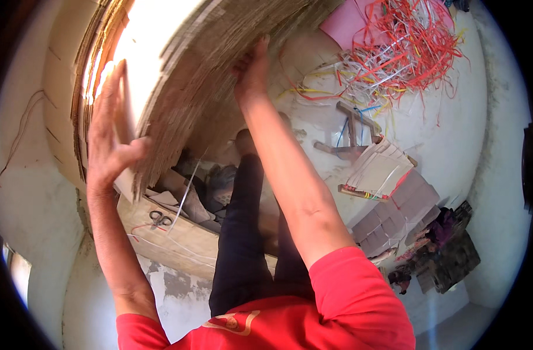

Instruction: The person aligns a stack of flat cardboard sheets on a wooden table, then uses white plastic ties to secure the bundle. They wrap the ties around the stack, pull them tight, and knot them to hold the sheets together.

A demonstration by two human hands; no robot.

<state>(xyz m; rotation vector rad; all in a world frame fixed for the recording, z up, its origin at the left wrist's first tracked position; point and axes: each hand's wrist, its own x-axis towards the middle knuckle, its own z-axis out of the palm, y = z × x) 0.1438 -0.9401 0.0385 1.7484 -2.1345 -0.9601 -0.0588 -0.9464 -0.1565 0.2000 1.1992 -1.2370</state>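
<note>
A tall stack of cardboard sheets (179, 99) fills the upper left, its many layered edges facing me. My left hand (112, 134) rests against the near left corner of the stack, fingers stretched along it and thumb held apart. Motion blurs it slightly. Farther off, my right hand (253, 73) is at the right side of the stack, its fingers curled in against the layered edges. The fingertips of that hand are in shadow and partly hidden.
Scissors (159, 219) lie on a pale ledge (173, 245) beside white and red straps. A tangle of red, white and yellow strapping (401, 52) sits at the far right. Nearer are a wooden frame (353, 125), tied cardboard pieces (376, 169) and a dark heap (450, 256).
</note>
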